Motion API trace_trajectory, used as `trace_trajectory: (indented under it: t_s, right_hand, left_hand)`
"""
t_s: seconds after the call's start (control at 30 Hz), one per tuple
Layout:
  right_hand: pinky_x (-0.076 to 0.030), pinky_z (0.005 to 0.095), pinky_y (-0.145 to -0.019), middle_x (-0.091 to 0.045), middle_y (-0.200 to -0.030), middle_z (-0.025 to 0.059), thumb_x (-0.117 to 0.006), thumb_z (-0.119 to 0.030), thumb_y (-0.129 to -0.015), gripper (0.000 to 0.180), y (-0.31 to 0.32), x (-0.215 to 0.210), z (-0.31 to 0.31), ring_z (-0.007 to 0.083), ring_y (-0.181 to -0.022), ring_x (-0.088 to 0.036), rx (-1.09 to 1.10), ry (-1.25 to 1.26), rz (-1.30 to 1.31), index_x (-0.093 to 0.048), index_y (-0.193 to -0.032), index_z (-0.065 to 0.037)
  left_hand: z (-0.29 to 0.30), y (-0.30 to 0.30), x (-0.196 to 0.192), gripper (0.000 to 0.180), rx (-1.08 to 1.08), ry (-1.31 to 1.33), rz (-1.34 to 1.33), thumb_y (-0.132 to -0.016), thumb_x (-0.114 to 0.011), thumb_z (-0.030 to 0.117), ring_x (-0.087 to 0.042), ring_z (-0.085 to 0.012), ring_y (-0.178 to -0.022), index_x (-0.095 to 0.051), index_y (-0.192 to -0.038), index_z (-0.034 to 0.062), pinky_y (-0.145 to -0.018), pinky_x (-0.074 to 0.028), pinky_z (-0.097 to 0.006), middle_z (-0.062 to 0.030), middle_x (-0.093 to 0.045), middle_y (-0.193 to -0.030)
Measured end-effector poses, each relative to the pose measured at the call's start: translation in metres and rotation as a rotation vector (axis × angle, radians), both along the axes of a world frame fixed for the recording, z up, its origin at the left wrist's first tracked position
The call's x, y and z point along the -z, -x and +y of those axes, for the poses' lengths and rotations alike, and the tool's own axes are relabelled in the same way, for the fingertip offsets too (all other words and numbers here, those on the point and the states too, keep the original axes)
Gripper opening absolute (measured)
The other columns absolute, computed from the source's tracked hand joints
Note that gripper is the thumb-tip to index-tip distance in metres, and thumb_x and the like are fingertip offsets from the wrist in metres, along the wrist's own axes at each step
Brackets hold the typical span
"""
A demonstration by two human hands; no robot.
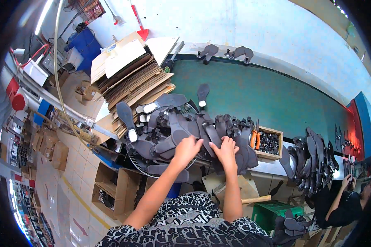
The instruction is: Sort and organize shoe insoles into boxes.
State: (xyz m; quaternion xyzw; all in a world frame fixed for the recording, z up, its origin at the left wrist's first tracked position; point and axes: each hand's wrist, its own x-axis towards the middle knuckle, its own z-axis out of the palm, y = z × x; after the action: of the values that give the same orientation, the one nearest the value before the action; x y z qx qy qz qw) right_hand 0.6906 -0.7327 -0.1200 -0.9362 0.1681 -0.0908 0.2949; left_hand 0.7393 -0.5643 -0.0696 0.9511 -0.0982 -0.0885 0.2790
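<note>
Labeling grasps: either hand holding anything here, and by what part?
Cannot tell a firm hold. Left hand and right hand both rest fingers-down on the heap of dark sandal parts.

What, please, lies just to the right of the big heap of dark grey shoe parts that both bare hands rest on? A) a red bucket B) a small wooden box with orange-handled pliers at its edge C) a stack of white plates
B: right of the heap of dark grey shoe parts, under the left hand and right hand, sits the small wooden box with orange-handled pliers at its left edge.

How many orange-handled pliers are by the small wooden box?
1: orange-handled pliers stand at the left edge of the small wooden box, right of the right hand. Others may be hidden.
</note>
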Motion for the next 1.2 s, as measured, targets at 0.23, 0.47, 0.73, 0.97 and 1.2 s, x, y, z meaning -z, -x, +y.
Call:
trace_trajectory:
  t_s: [0.23,0.47,0.73,0.97,1.2]
  right_hand:
    - [-0.037,0.0241,-0.060,-0.051,-0.068,-0.0031,-0.057,-0.024,-0.095,0.027,0.015,-0.009,-0.034,0.0086,-0.064,-0.044,-0.098,-0.815,-0.166,-0.059,-0.084,0.001]
    - [-0.039,0.0231,-0.063,-0.049,-0.073,-0.0018,-0.054,-0.019,-0.096,0.022,0.074,-0.052,0.039,0.0075,-0.071,-0.044,-0.210,-0.886,-0.236,-0.055,-0.086,0.000]
    - [-0.050,0.0324,-0.071,-0.065,-0.093,0.0085,-0.054,-0.023,-0.096,0.025,0.218,0.029,0.157,0.0163,-0.081,-0.062,-0.873,-0.882,0.360,-0.064,-0.096,0.001]
    - [-0.050,0.0298,-0.060,-0.066,-0.084,0.0074,-0.059,-0.032,-0.091,0.033,0.310,0.392,0.159,0.0141,-0.068,-0.062,-0.447,-0.522,1.076,-0.063,-0.100,-0.001]
    - [-0.046,0.0423,-0.087,-0.058,-0.113,0.0149,-0.058,-0.042,-0.090,0.053,0.144,0.753,0.033,0.0277,-0.099,-0.056,-0.354,-0.127,0.527,-0.053,-0.124,-0.001]
  left_hand:
    - [0.002,-0.004,0.021,0.021,-0.073,0.865,0.476,-0.087,-0.062,0.005,-0.063,-0.0116,-0.078,-0.059,-0.108,0.0003,-0.065,-0.049,-0.027,-0.0037,-0.068,-0.093]
    - [0.059,0.088,-0.033,0.045,-0.152,1.043,0.638,-0.088,-0.068,0.021,-0.058,-0.0074,-0.092,-0.049,-0.125,0.0024,-0.074,-0.046,-0.022,-0.0040,-0.063,-0.107]
    - [0.232,0.278,0.036,0.043,-0.205,0.729,0.532,-0.083,-0.072,0.015,-0.060,-0.0140,-0.093,-0.052,-0.118,-0.0015,-0.084,-0.049,-0.030,-0.0068,-0.063,-0.105]
    - [0.264,0.421,0.286,0.042,-0.647,0.967,1.023,-0.079,-0.072,0.021,-0.062,-0.0159,-0.089,-0.060,-0.114,0.0004,-0.078,-0.048,-0.030,-0.0081,-0.067,-0.098]
    - [0.214,0.429,0.524,0.036,-0.658,0.715,0.632,-0.079,-0.071,0.026,-0.059,-0.0231,-0.076,-0.060,-0.099,-0.0008,-0.070,-0.046,-0.036,-0.0172,-0.063,-0.085]
